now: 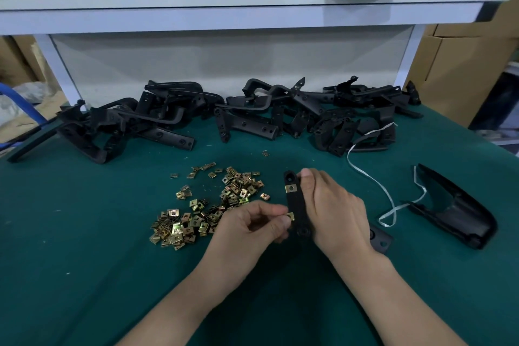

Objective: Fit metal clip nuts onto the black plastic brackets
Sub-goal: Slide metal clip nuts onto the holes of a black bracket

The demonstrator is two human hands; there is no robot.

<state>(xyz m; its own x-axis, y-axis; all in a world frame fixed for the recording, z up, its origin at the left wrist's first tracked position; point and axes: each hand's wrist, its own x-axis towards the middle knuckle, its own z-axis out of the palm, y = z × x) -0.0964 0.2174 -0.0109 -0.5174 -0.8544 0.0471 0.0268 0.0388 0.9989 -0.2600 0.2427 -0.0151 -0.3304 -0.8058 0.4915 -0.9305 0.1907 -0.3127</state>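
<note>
the left hand (252,226) had its thumb and forefinger closed in a pinch on one clip nut (290,216), the other fingers curled under, and it held that nut right at the left edge of the bracket (297,203). the right hand (334,205) was wrapped round the bracket from the right side, thumb up near the far end, so the bracket's long axis ran away from the person. the nut sat on the lower half of the bracket, and its open side looked to face right, so the push would likely go sideways, left to right, across the bracket's width, with the right hand bracing against it. another clip (291,187) already sat on the bracket nearer the far end. just left of the hands lay the loose pile of clip nuts (202,211) on the green bench (84,233), within easy reach of the left hand. further back a heap of brackets (174,118) stretched across the bench.
</note>
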